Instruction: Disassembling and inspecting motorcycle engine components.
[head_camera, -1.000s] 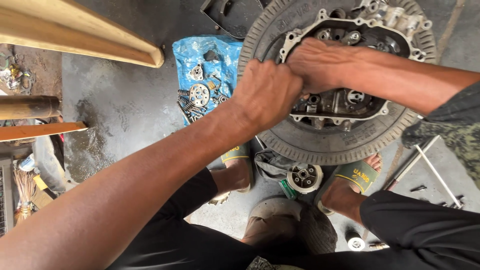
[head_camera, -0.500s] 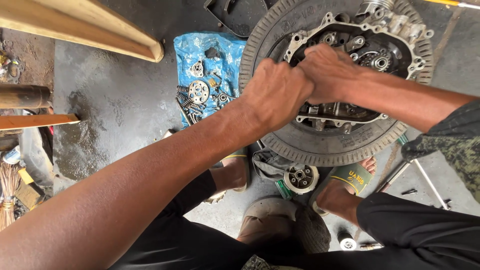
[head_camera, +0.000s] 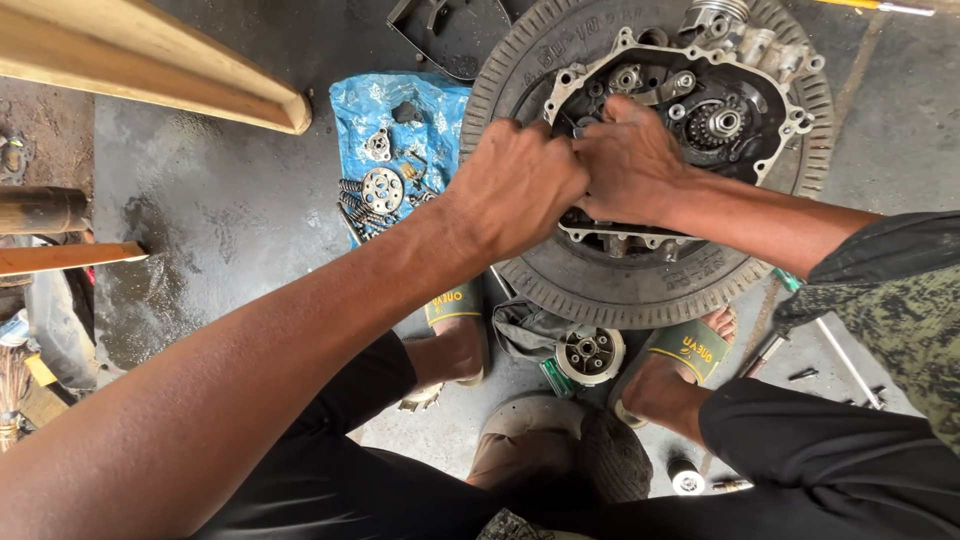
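Both hands, left and right, are clenched on something hidden inside the engine case; a slip could scrape knuckles on the gears.

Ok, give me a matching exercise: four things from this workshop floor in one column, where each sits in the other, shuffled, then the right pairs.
Things
1. engine case
2. tyre
3. blue plastic sheet
4. round clutch part

Places
A. flat on the concrete floor, under the engine case
B. between the two sandalled feet
C. left of the tyre, with springs and small parts on it
D. on top of the tyre, under both hands

Pairs: 1-D, 2-A, 3-C, 4-B
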